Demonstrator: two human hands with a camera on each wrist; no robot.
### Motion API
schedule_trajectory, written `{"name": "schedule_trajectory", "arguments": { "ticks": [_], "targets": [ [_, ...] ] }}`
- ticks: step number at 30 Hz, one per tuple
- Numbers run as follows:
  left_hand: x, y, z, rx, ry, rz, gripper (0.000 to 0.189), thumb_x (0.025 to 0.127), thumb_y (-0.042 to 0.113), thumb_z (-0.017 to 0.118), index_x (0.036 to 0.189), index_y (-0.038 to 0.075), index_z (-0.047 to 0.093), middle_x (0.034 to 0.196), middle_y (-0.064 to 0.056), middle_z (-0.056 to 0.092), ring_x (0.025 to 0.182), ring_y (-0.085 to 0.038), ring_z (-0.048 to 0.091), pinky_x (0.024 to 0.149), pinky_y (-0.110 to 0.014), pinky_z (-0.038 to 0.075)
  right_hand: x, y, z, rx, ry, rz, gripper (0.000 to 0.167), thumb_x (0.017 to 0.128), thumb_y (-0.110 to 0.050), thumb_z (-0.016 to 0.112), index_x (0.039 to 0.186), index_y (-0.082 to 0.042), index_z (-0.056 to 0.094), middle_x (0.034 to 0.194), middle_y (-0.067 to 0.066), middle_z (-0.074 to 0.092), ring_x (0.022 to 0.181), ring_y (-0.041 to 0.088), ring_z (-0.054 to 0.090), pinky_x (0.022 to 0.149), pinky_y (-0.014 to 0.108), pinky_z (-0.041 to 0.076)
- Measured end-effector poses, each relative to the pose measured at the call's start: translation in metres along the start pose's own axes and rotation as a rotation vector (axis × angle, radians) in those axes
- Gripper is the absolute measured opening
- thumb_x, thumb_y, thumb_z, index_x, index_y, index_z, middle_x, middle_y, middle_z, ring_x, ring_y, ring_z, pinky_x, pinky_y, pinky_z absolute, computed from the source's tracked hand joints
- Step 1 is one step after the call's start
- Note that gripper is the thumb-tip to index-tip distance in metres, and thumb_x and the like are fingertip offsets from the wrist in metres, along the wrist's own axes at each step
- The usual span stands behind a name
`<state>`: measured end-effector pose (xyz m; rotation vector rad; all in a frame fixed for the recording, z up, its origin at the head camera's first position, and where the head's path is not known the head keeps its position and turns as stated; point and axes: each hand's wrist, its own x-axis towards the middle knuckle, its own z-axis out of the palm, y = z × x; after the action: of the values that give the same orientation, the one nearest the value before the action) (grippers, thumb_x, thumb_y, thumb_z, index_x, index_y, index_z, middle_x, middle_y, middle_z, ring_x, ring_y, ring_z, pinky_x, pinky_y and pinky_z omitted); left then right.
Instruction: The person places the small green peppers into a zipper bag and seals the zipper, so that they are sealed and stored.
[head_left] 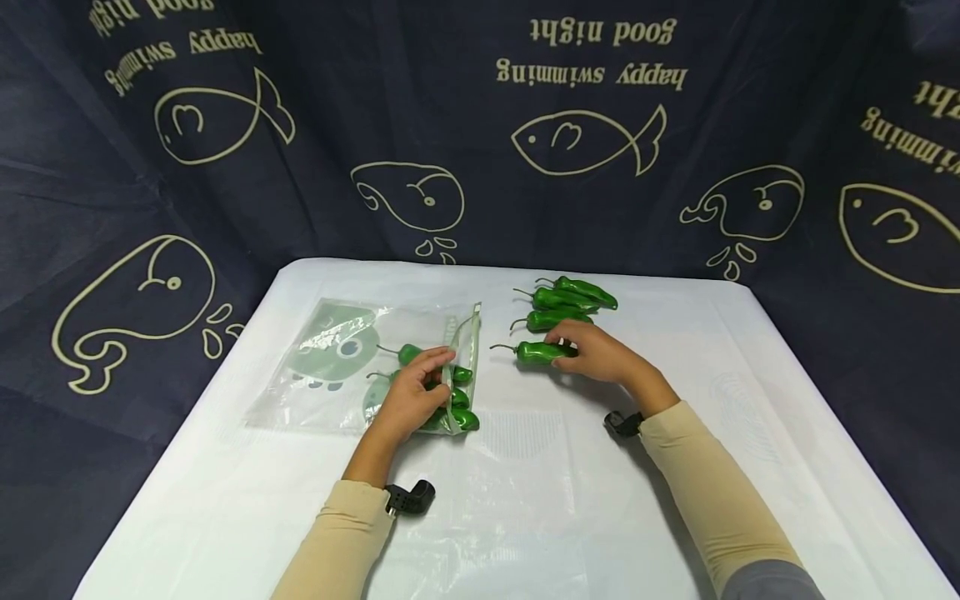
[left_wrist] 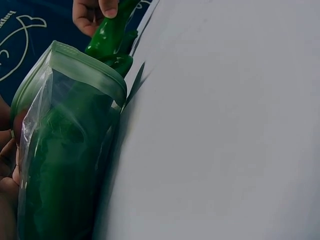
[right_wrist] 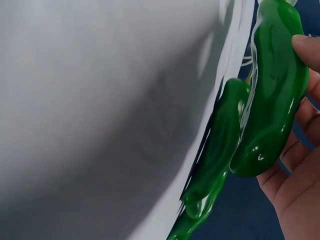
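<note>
Table [head_left: 675, 517]: white cover; clock read from its middle, 12 at the far edge.
Clear bag [head_left: 337, 337]: green cartoon print; lies at 10 o'clock, its mouth [head_left: 476, 333] turned to 3, presumably to give the other side direct access.
Bagged peppers [head_left: 410, 354]: three, side by side inside, stems to 9, tips at the mouth; so lodged, they probably help prop the film apart.
Left hand [head_left: 411, 400]: at 10 o'clock, pinching the upper rim between thumb and fingers; judged to lift the limp film and hold a gap.
Right hand [head_left: 603, 357]: at 2 o'clock, thumb and fingers closed about the tip end of one pepper.
Held pepper [head_left: 532, 353]: at 1 o'clock, stem to 9, facing the bag; a grip at the tip leaves the stem end unobstructed. Contact with the cover: cannot tell.
Loose peppers [head_left: 562, 300]: three at 1 o'clock, beyond the held one, stems roughly to 9; the common direction suggests deliberate laying out, within the right hand's reach.
</note>
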<state>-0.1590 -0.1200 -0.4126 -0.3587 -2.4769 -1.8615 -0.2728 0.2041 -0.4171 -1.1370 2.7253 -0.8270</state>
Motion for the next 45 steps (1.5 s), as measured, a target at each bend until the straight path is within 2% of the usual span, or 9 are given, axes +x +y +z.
{"name": "schedule_trajectory", "arguments": {
  "ticks": [7, 13, 20, 30, 36, 45],
  "targets": [
    [0.001, -0.001, 0.0, -0.01, -0.001, -0.011, 0.059, 0.078, -0.012, 0.055, 0.136, -0.004, 0.057, 0.145, -0.015, 0.049, 0.1, -0.027, 0.05, 0.076, -0.029, 0.046, 0.004, -0.008, 0.006, 0.004, 0.005, -0.027, 0.029, 0.087, -0.013, 0.073, 0.115, -0.011, 0.068, 0.106, -0.001, 0.062, 0.096, 0.017, 0.055, 0.082, 0.039, 0.048],
    [0.001, -0.001, 0.001, -0.018, -0.002, -0.01, 0.058, 0.078, -0.012, 0.055, 0.136, -0.004, 0.057, 0.146, -0.015, 0.048, 0.099, -0.027, 0.05, 0.071, -0.024, 0.046, 0.009, -0.014, 0.013, -0.003, -0.001, -0.057, 0.027, 0.087, -0.014, 0.074, 0.113, -0.014, 0.069, 0.105, -0.004, 0.062, 0.093, 0.014, 0.056, 0.08, 0.036, 0.049],
    [0.001, 0.0, 0.001, -0.026, -0.003, -0.004, 0.057, 0.079, -0.013, 0.055, 0.135, -0.005, 0.057, 0.145, -0.016, 0.048, 0.098, -0.028, 0.05, 0.069, -0.022, 0.046, 0.015, -0.025, 0.018, 0.001, -0.023, -0.071, 0.029, 0.088, -0.016, 0.073, 0.116, -0.013, 0.068, 0.108, -0.003, 0.061, 0.096, 0.014, 0.056, 0.083, 0.036, 0.048],
    [0.001, 0.0, 0.001, -0.018, -0.001, -0.01, 0.058, 0.078, -0.014, 0.056, 0.135, -0.004, 0.058, 0.145, -0.016, 0.048, 0.1, -0.029, 0.051, 0.073, -0.024, 0.047, 0.023, -0.033, 0.027, -0.015, -0.027, -0.116, 0.028, 0.088, -0.015, 0.073, 0.116, -0.012, 0.068, 0.108, -0.003, 0.06, 0.095, 0.014, 0.054, 0.083, 0.036, 0.046],
    [0.0, 0.0, 0.001, -0.017, 0.0, -0.008, 0.058, 0.078, -0.014, 0.055, 0.135, -0.005, 0.057, 0.145, -0.016, 0.048, 0.099, -0.029, 0.051, 0.07, -0.021, 0.047, 0.027, -0.038, 0.031, -0.019, -0.027, -0.108, 0.029, 0.088, -0.017, 0.074, 0.116, -0.012, 0.069, 0.109, -0.003, 0.06, 0.096, 0.013, 0.055, 0.083, 0.035, 0.047],
    [0.0, 0.0, 0.0, -0.018, -0.002, -0.003, 0.058, 0.078, -0.014, 0.055, 0.136, -0.005, 0.057, 0.145, -0.017, 0.048, 0.099, -0.029, 0.051, 0.07, -0.021, 0.046, 0.035, -0.042, 0.038, -0.032, -0.018, -0.154, 0.029, 0.088, -0.017, 0.074, 0.115, -0.012, 0.068, 0.108, -0.004, 0.061, 0.096, 0.012, 0.054, 0.086, 0.035, 0.046]
  ]
}}
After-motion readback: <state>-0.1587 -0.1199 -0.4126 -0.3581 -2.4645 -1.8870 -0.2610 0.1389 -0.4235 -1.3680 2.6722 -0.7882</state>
